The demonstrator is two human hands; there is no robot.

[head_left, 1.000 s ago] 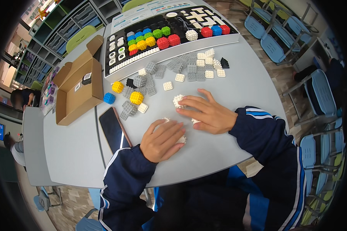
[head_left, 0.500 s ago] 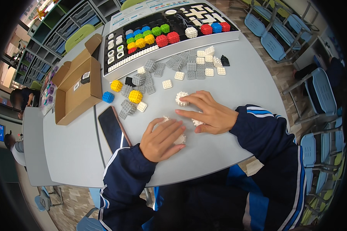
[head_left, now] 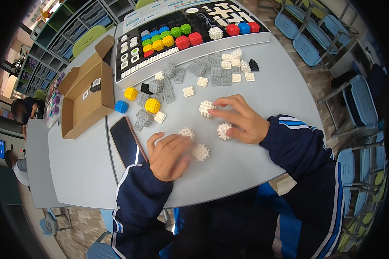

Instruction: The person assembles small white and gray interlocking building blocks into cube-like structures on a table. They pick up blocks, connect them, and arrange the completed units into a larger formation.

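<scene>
Several white studded blocks lie on the grey table before me. My right hand has its fingers stretched out and apart, the fingertips at the side of the far white block. Its thumb lies against a nearer white block, gripping neither firmly. My left hand is slightly blurred, its fingers loosely spread and nothing visible in them. It hovers just left of another white block, whose edge it may touch, and the nearest white block.
A phone lies left of my left hand. Beyond are grey studded pieces, white square plates, yellow blocks and a blue block. A kit tray stands at the back, with an open cardboard box to its left.
My left hand has drawn back to the left, uncovering two white blocks. My right hand has shifted slightly right, and the two blocks beside it show more fully.
</scene>
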